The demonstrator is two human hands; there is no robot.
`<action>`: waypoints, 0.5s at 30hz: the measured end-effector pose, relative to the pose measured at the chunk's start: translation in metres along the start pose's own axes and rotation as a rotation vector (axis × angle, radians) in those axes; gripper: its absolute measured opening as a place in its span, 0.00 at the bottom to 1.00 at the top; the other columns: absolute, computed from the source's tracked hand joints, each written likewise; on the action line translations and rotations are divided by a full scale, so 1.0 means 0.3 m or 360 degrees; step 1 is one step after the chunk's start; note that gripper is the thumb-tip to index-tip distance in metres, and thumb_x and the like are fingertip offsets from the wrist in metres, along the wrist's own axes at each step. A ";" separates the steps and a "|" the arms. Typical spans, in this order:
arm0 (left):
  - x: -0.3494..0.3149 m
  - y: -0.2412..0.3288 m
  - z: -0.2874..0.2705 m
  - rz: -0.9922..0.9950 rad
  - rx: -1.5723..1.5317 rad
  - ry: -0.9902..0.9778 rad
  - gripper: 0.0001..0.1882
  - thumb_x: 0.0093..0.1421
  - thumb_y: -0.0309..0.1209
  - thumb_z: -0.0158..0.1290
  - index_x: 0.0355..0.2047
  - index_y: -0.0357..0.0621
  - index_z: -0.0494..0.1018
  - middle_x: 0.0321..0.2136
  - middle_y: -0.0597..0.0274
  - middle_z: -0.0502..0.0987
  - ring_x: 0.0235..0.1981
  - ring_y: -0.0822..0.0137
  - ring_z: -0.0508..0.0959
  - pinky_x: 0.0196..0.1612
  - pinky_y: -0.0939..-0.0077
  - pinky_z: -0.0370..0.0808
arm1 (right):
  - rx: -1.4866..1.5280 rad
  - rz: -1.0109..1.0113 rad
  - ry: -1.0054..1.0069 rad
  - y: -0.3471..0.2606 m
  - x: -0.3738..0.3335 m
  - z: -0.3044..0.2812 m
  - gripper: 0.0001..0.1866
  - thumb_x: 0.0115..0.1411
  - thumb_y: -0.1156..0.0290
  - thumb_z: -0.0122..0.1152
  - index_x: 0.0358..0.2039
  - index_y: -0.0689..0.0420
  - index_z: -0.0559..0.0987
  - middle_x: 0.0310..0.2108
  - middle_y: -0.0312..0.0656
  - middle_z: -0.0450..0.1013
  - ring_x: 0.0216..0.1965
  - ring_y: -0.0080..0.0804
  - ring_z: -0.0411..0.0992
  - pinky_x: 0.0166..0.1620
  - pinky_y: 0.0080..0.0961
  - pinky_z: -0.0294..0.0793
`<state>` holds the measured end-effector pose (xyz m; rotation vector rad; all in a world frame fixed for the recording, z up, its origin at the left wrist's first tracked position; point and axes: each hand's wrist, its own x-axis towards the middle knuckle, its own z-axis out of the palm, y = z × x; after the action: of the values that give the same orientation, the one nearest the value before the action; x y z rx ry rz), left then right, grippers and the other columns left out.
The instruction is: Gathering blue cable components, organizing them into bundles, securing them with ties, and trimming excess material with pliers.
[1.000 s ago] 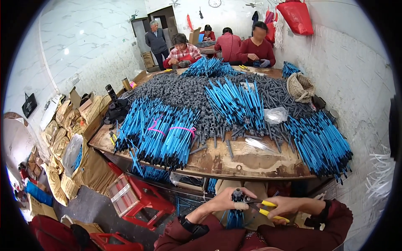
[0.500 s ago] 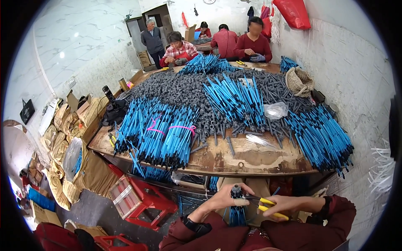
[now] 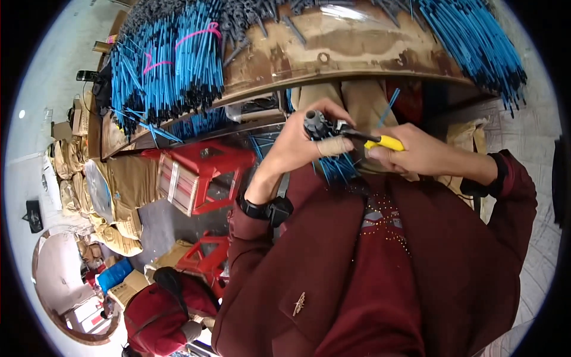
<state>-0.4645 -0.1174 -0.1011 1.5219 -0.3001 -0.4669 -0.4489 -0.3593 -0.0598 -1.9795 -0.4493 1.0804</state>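
My left hand (image 3: 294,143), its thumb wrapped in a tan bandage (image 3: 335,146), closes around a dark grey ribbed plastic fitting (image 3: 314,121). Thin blue sticks (image 3: 333,169) fan out beneath that hand; whether they join the fitting is hidden by my fingers. In my right hand (image 3: 407,149) are pliers with yellow handles (image 3: 389,143). Their dark jaws reach left to the side of the fitting, and I cannot tell what lies between them. A single blue stick (image 3: 389,107) slants up beyond my right hand.
Ahead is a worn wooden table (image 3: 333,50) with a curved front edge. Tied bundles of blue sticks (image 3: 199,59) lie on its left, a loose bundle (image 3: 476,41) on its right, grey fittings (image 3: 253,15) behind. A red stool (image 3: 205,160) stands at left, near brown sacks (image 3: 128,202).
The view has tipped downward, so the far people are out of sight and my jacket shows. Handles of the pliers have come closer together, with the jaws now against the fitting.
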 end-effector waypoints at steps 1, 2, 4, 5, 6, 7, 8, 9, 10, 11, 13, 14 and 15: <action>-0.003 -0.014 0.003 -0.0003 0.0020 0.0010 0.19 0.46 0.32 0.70 0.37 0.41 0.76 0.32 0.68 0.76 0.36 0.77 0.74 0.41 0.81 0.70 | 0.0038 0.0028 -0.0023 0.007 -0.005 0.000 0.19 0.66 0.56 0.54 0.29 0.62 0.75 0.18 0.35 0.71 0.17 0.23 0.67 0.24 0.22 0.67; 0.016 -0.016 -0.008 0.0039 0.0061 0.0019 0.19 0.46 0.32 0.70 0.37 0.41 0.76 0.32 0.68 0.75 0.35 0.77 0.74 0.40 0.81 0.70 | 0.0052 0.0011 -0.0023 0.002 -0.001 -0.019 0.20 0.66 0.56 0.54 0.29 0.62 0.75 0.18 0.36 0.72 0.18 0.24 0.68 0.24 0.23 0.68; 0.016 -0.029 0.003 0.0065 0.0099 0.0030 0.19 0.46 0.32 0.70 0.36 0.41 0.76 0.32 0.69 0.75 0.35 0.77 0.73 0.40 0.82 0.69 | 0.0082 -0.0027 -0.0041 0.005 -0.015 -0.026 0.22 0.67 0.55 0.52 0.28 0.63 0.75 0.20 0.37 0.73 0.19 0.26 0.71 0.26 0.25 0.70; 0.017 -0.035 0.009 0.0060 0.0072 0.0032 0.19 0.46 0.32 0.70 0.36 0.41 0.75 0.32 0.69 0.75 0.35 0.77 0.73 0.40 0.82 0.69 | 0.0086 -0.0027 -0.0039 0.005 -0.022 -0.033 0.22 0.67 0.55 0.52 0.28 0.63 0.75 0.20 0.37 0.73 0.19 0.26 0.71 0.26 0.25 0.70; 0.020 -0.038 0.013 0.0059 0.0047 0.0035 0.19 0.46 0.31 0.70 0.36 0.41 0.75 0.32 0.69 0.74 0.35 0.77 0.73 0.40 0.82 0.69 | 0.0058 -0.0060 -0.0067 0.006 -0.029 -0.042 0.22 0.67 0.55 0.51 0.28 0.64 0.75 0.20 0.38 0.74 0.20 0.27 0.72 0.27 0.25 0.71; 0.022 -0.037 0.016 0.0060 0.0022 0.0039 0.19 0.46 0.31 0.70 0.36 0.41 0.75 0.32 0.69 0.74 0.35 0.77 0.73 0.40 0.82 0.69 | 0.0028 -0.0094 -0.0094 0.005 -0.034 -0.053 0.23 0.67 0.54 0.51 0.28 0.64 0.75 0.21 0.39 0.74 0.21 0.27 0.73 0.27 0.24 0.72; 0.018 -0.037 0.023 0.0059 0.0024 0.0037 0.19 0.46 0.31 0.70 0.36 0.41 0.75 0.32 0.69 0.74 0.35 0.77 0.73 0.40 0.82 0.69 | 0.0000 -0.0124 -0.0123 0.004 -0.043 -0.059 0.24 0.67 0.53 0.50 0.29 0.65 0.75 0.22 0.39 0.75 0.22 0.27 0.74 0.28 0.24 0.73; 0.015 -0.033 0.030 0.0060 0.0029 0.0032 0.19 0.46 0.32 0.70 0.36 0.41 0.75 0.32 0.69 0.74 0.35 0.77 0.73 0.40 0.82 0.69 | 0.0000 -0.0125 -0.0122 -0.001 -0.048 -0.068 0.24 0.67 0.53 0.50 0.29 0.65 0.75 0.22 0.39 0.75 0.22 0.27 0.74 0.28 0.24 0.73; 0.012 -0.030 0.035 0.0062 0.0034 0.0027 0.19 0.46 0.32 0.70 0.36 0.41 0.75 0.32 0.69 0.74 0.35 0.77 0.73 0.40 0.82 0.69 | -0.0107 -0.0143 -0.0155 -0.009 -0.052 -0.078 0.24 0.68 0.53 0.49 0.29 0.65 0.75 0.22 0.40 0.75 0.21 0.28 0.74 0.27 0.24 0.73; 0.010 -0.028 0.038 0.0065 0.0038 0.0022 0.19 0.46 0.32 0.70 0.35 0.41 0.75 0.32 0.68 0.74 0.35 0.77 0.73 0.40 0.81 0.69 | -0.0214 -0.0161 -0.0188 -0.018 -0.056 -0.088 0.25 0.68 0.52 0.49 0.28 0.65 0.75 0.22 0.40 0.75 0.20 0.28 0.73 0.27 0.24 0.73; 0.014 -0.030 0.039 0.0050 0.0019 0.0016 0.19 0.46 0.32 0.70 0.35 0.41 0.74 0.32 0.68 0.74 0.35 0.77 0.73 0.40 0.81 0.69 | -0.0326 -0.0177 -0.0219 -0.055 -0.069 -0.101 0.25 0.68 0.52 0.49 0.28 0.64 0.74 0.22 0.41 0.75 0.19 0.28 0.73 0.26 0.24 0.73; 0.017 -0.032 0.037 0.0032 0.0000 0.0011 0.19 0.46 0.32 0.71 0.35 0.41 0.74 0.32 0.68 0.74 0.35 0.77 0.73 0.40 0.81 0.69 | -0.0239 0.0014 -0.0270 -0.091 -0.075 -0.102 0.23 0.68 0.54 0.49 0.29 0.64 0.74 0.22 0.40 0.75 0.21 0.27 0.73 0.27 0.24 0.73; 0.020 -0.029 0.034 0.0015 -0.0015 0.0009 0.19 0.46 0.32 0.71 0.35 0.41 0.74 0.32 0.68 0.74 0.35 0.77 0.73 0.40 0.81 0.69 | -0.0153 0.0200 -0.0320 -0.127 -0.078 -0.104 0.21 0.68 0.56 0.49 0.31 0.64 0.74 0.22 0.39 0.75 0.22 0.25 0.74 0.27 0.23 0.73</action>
<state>-0.4651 -0.1291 -0.1101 1.5117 -0.3000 -0.4561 -0.4340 -0.3665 -0.0079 -2.0129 -0.4965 1.3681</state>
